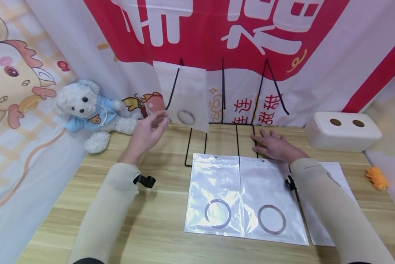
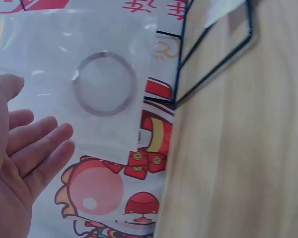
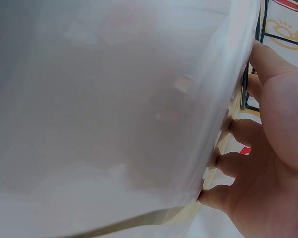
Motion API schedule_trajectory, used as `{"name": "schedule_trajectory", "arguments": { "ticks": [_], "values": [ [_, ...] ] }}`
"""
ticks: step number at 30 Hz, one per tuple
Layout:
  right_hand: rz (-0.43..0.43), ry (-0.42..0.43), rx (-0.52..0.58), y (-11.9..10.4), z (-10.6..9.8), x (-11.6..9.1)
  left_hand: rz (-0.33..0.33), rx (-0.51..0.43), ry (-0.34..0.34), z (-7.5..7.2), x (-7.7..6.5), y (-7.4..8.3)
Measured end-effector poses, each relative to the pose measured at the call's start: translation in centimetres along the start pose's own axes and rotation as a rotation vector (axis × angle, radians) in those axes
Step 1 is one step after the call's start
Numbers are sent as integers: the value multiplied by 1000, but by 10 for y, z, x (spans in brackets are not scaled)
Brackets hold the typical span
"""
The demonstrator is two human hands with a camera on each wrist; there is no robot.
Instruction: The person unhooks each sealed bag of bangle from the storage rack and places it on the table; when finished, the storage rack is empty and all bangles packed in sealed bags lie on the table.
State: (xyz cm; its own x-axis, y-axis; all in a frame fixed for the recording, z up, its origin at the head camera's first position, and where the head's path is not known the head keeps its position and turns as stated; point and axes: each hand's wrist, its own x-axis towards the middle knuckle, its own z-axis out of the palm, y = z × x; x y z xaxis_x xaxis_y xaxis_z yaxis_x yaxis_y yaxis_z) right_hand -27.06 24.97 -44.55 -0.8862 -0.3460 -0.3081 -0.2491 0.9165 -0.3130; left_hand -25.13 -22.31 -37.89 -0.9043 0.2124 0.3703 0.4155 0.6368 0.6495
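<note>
A clear flat bag [image 1: 197, 88] with a thin ring [image 2: 131, 84] inside hangs on a hook of a black wire rack [image 1: 237, 141]. My left hand [image 1: 146, 132] is beside that bag's lower left edge, its fingers loosely bent and holding nothing. On the table, my right hand [image 1: 273, 146] spreads its fingers by the rack's base wire, above the top of a flat bag [image 1: 270, 187] with a ring in it. Another such bag [image 1: 214, 183] lies beside it, edges meeting. Translucent plastic [image 3: 89, 124] fills most of the right wrist view, next to the fingertips.
A third flat bag [image 1: 321, 234] lies partly under my right forearm. At the back right stands a cream box [image 1: 342, 132] with two holes, near an orange bundle [image 1: 377, 178]. A white plush bear [image 1: 95, 110] sits at the left, against the printed cloth [image 1: 124, 84].
</note>
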Motion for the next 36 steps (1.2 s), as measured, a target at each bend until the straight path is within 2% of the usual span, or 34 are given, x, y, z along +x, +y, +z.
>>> {"name": "schedule_trajectory", "arguments": {
  "ticks": [6, 10, 18, 23, 28, 32, 36],
  "values": [
    [12, -6, 7, 2, -2, 1, -57, -64, 147, -4, 16, 8],
    [13, -9, 10, 2, -2, 2, -93, -92, 203, -7, 27, 13],
    [12, -7, 14, -1, -1, -1, -163, -174, 225, -15, 49, 26],
    [7, -11, 16, -1, 0, -1, -162, -257, 281, -18, 59, 34],
    [-3, -5, 19, -1, 0, -1, -147, -281, 327, -20, 70, 37],
    [-4, -5, 23, 0, 1, 0, -180, -298, 322, -22, 76, 39],
    [-7, -7, 25, 2, 2, 1, -235, -295, 281, -26, 78, 42]
  ]
}}
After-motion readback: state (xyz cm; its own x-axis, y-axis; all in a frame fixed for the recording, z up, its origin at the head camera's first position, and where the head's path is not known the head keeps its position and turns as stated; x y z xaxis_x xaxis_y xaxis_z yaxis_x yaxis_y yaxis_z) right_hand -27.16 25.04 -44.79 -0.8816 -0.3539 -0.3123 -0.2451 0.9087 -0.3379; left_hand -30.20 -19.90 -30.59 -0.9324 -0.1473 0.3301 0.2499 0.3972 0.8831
